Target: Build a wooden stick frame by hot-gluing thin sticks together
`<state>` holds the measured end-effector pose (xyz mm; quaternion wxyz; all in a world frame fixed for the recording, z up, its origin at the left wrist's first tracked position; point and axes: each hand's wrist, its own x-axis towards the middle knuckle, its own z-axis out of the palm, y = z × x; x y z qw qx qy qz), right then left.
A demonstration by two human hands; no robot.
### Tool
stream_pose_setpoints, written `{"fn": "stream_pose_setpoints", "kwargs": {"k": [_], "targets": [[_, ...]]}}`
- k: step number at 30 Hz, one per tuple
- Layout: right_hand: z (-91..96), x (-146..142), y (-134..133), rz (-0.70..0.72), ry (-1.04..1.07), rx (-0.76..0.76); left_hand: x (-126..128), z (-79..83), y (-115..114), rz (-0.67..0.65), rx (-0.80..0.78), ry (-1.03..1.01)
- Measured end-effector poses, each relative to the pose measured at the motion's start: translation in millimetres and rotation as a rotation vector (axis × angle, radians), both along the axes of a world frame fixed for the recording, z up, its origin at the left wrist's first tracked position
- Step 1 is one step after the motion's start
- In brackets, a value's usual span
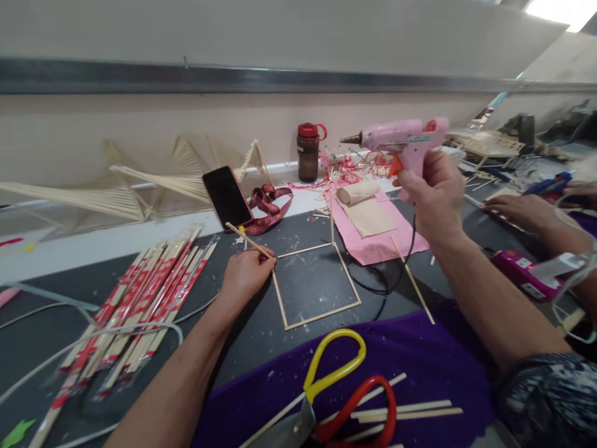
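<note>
Red-lidded bottle (308, 162) near wall; phone (227, 198) beside lanyard (262, 200).

Left hand (245, 274) pinches low, right hand (438, 196) grips high.

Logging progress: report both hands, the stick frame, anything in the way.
Right hand grips raised glue gun. Left hand holds stick at corner of square frame. Frame sits on table. Cord loops close beside it.

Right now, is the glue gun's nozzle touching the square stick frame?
No, the right hand holds the pink glue gun raised, its nozzle apart from the square stick frame.
</note>
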<state>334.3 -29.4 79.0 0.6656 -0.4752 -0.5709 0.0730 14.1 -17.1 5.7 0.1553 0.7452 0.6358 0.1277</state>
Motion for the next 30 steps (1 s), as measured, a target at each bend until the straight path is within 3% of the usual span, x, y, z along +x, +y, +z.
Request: {"fn": "stream_pose_setpoints", "kwargs": {"k": [2, 6, 11, 15, 30], "targets": [[9.8, -10, -17, 0.097, -0.021, -0.041, 0, -0.3, -1, 0.005, -0.019, -0.003], [17.0, -30, -47, 0.259, -0.233, -0.343, -1, -0.9, -1, 0.007, -0.051, -0.019], [-6.2, -53, -54, 0.337, -0.609, -0.561, -1, 0.0, -1, 0.003, -0.072, -0.050], [-27.0, -69, -43, 0.434, -0.604, -0.715, -4, -0.1, 0, -0.003, -0.092, -0.080], [-50.1, -101, -17, 0.509, -0.694, -0.616, -9, -1.4, 2, 0.017, -0.217, -0.266]]}}
